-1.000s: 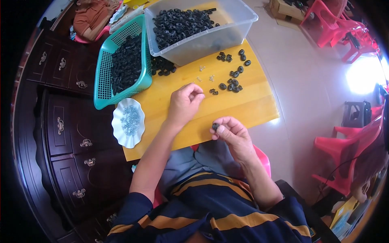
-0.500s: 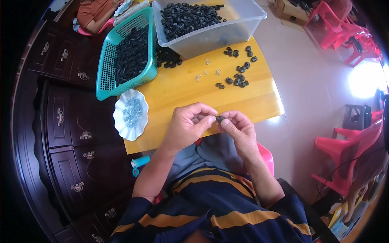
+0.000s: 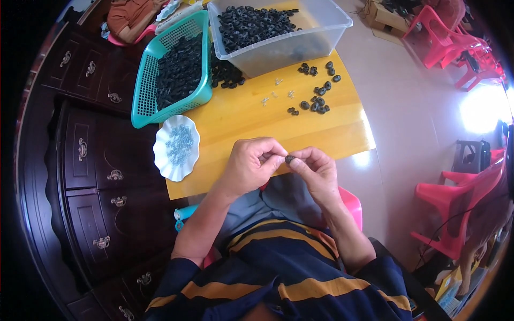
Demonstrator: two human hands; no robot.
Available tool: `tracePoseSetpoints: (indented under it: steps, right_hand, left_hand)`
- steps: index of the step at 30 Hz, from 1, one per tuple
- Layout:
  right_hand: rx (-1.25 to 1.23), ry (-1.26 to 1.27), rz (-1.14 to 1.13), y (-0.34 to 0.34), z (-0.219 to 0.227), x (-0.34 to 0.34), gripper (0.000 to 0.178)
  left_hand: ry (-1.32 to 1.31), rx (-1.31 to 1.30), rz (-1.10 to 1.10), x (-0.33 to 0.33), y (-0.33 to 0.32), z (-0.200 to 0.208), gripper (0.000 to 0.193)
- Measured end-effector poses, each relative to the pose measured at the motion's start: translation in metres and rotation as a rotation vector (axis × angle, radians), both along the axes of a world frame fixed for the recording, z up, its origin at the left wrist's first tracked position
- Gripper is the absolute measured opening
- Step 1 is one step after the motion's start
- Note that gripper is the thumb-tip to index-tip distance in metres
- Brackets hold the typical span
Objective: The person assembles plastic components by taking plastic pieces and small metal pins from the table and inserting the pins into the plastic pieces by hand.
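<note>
My left hand (image 3: 256,165) and my right hand (image 3: 316,170) meet over the near edge of the yellow table (image 3: 241,120). Between their fingertips sits a small black plastic part (image 3: 289,159). The right thumb and fingers pinch this part. My left thumb and index finger are pressed together against its left side; whether they also hold something tiny is hidden. Farther back on the tabletop lie several small metal pieces (image 3: 274,94), perhaps screws or springs. To their right several loose black plastic parts (image 3: 319,101) are scattered in small groups.
A white scalloped dish (image 3: 176,174) of small metal pieces stands at the table's left edge. Behind it are a green basket (image 3: 140,101) and a clear bin (image 3: 289,53), both holding black parts. Dark drawers (image 3: 85,144) line the left; pink chairs (image 3: 444,203) stand right. Another person (image 3: 128,21) sits far left.
The view has shifted slightly, so the table and containers appear a little to the right. Both hands stay together at the black part, with only slight finger movement.
</note>
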State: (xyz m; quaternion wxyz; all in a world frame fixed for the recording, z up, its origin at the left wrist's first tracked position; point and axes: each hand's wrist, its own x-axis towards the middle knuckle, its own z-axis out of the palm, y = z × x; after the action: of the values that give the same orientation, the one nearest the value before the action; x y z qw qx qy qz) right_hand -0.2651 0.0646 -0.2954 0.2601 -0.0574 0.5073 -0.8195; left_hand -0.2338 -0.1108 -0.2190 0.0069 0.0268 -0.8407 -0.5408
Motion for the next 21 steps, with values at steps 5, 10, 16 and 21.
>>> tracePoseSetpoints:
  steps: [5, 10, 16, 21]
  right_hand:
    - [0.176, 0.155, -0.002, -0.005, -0.007, 0.006, 0.010]
    - [0.144, 0.084, 0.037, -0.003, -0.003, 0.004, 0.008]
    - [0.016, -0.015, 0.076, -0.004, -0.004, 0.003, 0.008]
    - [-0.270, -0.240, 0.093, -0.008, 0.004, 0.000, 0.013]
  left_hand:
    - [-0.077, -0.018, 0.002, 0.004, -0.008, -0.005, 0.005]
    - [-0.089, 0.125, -0.013, 0.002, -0.010, -0.018, 0.004]
    - [-0.113, 0.214, -0.066, 0.003, -0.017, -0.014, 0.008]
    - [-0.053, 0.397, -0.063, -0.002, -0.011, -0.006, 0.026]
